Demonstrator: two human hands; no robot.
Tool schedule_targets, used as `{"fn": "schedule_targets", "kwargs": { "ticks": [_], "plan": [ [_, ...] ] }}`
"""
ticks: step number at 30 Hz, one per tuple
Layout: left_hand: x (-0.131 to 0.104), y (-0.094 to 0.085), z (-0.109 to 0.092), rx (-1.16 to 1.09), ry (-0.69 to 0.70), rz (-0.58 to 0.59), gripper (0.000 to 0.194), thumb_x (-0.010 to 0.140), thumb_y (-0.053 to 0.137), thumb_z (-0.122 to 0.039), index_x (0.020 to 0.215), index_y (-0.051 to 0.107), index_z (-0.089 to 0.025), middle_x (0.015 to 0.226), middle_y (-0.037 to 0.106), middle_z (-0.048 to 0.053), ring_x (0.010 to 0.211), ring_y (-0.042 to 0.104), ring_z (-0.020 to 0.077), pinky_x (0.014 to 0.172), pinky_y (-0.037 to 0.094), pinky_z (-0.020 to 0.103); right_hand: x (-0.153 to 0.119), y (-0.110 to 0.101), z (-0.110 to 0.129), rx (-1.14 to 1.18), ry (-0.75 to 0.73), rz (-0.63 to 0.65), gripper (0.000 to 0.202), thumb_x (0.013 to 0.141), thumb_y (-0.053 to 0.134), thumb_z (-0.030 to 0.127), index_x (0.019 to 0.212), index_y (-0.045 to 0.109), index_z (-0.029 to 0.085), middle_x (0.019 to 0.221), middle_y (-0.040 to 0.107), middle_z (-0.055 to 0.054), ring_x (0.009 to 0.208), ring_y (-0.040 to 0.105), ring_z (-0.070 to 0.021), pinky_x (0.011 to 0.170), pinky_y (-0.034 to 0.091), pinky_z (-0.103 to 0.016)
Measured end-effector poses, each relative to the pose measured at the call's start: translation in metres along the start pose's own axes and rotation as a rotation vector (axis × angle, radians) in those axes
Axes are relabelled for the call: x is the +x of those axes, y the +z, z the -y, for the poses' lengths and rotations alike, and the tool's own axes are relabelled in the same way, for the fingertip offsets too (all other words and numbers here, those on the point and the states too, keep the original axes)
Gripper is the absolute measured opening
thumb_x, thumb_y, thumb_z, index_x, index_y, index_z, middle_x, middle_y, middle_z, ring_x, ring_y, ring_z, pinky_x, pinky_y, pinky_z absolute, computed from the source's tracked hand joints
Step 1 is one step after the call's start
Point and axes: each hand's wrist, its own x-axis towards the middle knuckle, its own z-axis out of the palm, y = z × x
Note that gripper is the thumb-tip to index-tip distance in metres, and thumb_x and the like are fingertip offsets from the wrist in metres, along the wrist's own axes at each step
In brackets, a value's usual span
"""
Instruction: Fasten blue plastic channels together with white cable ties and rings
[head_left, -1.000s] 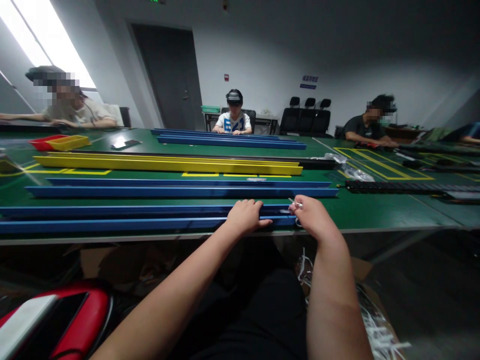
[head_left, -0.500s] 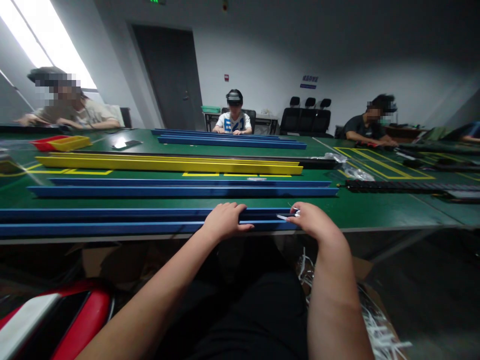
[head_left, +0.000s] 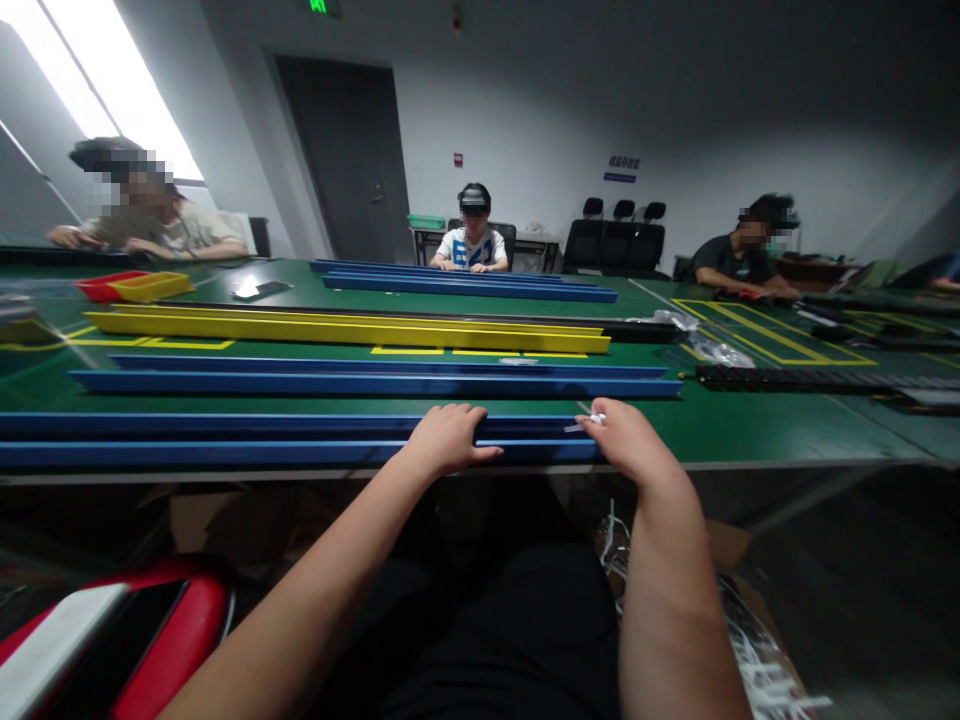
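A long blue channel profile [head_left: 225, 453] lies along the near edge of the table, its two raised walls running side to side. My left hand [head_left: 448, 438] grips it from above, fingers over the far wall and thumb along the near wall. At the channel's right end, my right hand [head_left: 616, 432] is closed in a pinch on thin white strips [head_left: 596, 418], whose ends stick out to the left over the channel. My fingers partly hide the strips and the channel's end.
Behind lie another blue channel [head_left: 375, 383], a yellow channel [head_left: 337, 328] and more blue channels [head_left: 472, 287] on the green table [head_left: 750, 430]. Red and yellow trays [head_left: 154, 287] stand left. Several people sit around the table. A box of white strips [head_left: 772, 650] is below right.
The white strips in my right hand have shifted slightly right and show less length. My left hand keeps its place on the blue channel. The whole view has tilted slightly.
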Motion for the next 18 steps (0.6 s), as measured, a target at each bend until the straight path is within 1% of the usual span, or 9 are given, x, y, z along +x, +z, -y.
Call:
{"fn": "schedule_targets", "kwargs": {
  "ticks": [4,7,9,11,13,15,18],
  "plan": [
    [0.014,0.005,-0.023,-0.014,0.028,0.006,0.064,0.075,0.052,-0.073,0.117,0.056,-0.024,0.108,0.067,0.011,0.103,0.062,0.0304,0.086,0.045,0.041,0.0,-0.003,0.001,0.024,0.032,-0.042,0.019,0.084,0.051,0.029,0.068,0.053,0.02,0.065,0.057,0.0,0.06,0.048,-0.0127,0.055,0.024,-0.025],
    [0.028,0.008,-0.044,-0.031,0.05,0.013,0.064,0.076,0.051,-0.074,0.113,0.056,-0.023,0.107,0.067,0.012,0.1,0.063,0.0303,0.084,0.046,0.04,-0.002,-0.005,0.003,0.113,0.055,-0.023,0.019,0.085,0.051,0.031,0.069,0.052,0.021,0.063,0.058,0.001,0.057,0.049,-0.0122,0.053,0.026,-0.024],
    [0.035,0.01,-0.053,-0.04,0.067,0.014,0.065,0.075,0.05,-0.075,0.112,0.056,-0.022,0.106,0.067,0.012,0.098,0.063,0.0308,0.083,0.046,0.041,-0.003,-0.004,0.002,0.143,0.066,-0.037,0.02,0.085,0.052,0.035,0.07,0.051,0.021,0.063,0.058,0.001,0.056,0.048,-0.0124,0.053,0.027,-0.024],
    [0.039,0.011,-0.056,-0.047,0.077,0.012,0.067,0.074,0.049,-0.077,0.112,0.056,-0.022,0.105,0.067,0.012,0.097,0.063,0.031,0.082,0.047,0.041,-0.002,-0.002,-0.001,0.127,0.079,-0.08,0.021,0.083,0.055,0.04,0.074,0.051,0.022,0.063,0.057,0.001,0.055,0.047,-0.013,0.052,0.028,-0.025],
    [0.04,0.012,-0.055,-0.056,0.082,-0.005,0.069,0.074,0.048,-0.078,0.114,0.056,-0.022,0.104,0.067,0.012,0.097,0.064,0.031,0.081,0.047,0.04,-0.001,0.0,-0.006,0.096,0.088,-0.094,0.022,0.081,0.059,0.043,0.078,0.054,0.022,0.066,0.059,0.0,0.057,0.048,-0.0136,0.052,0.029,-0.025],
    [0.038,0.013,-0.052,-0.065,0.089,-0.024,0.07,0.075,0.045,-0.079,0.115,0.056,-0.023,0.104,0.067,0.012,0.097,0.064,0.031,0.08,0.047,0.04,0.0,0.002,-0.01,0.061,0.095,-0.052,0.023,0.078,0.064,0.044,0.082,0.058,0.022,0.07,0.062,0.0,0.059,0.05,-0.0141,0.053,0.03,-0.025],
    [0.036,0.012,-0.05,-0.076,0.091,-0.025,0.071,0.075,0.045,-0.079,0.117,0.056,-0.024,0.105,0.067,0.011,0.098,0.064,0.0306,0.081,0.047,0.04,0.0,0.002,-0.014,0.012,0.097,0.044,0.024,0.074,0.07,0.042,0.086,0.064,0.022,0.072,0.064,-0.001,0.061,0.053,-0.0147,0.055,0.032,-0.025]
  ]
}}
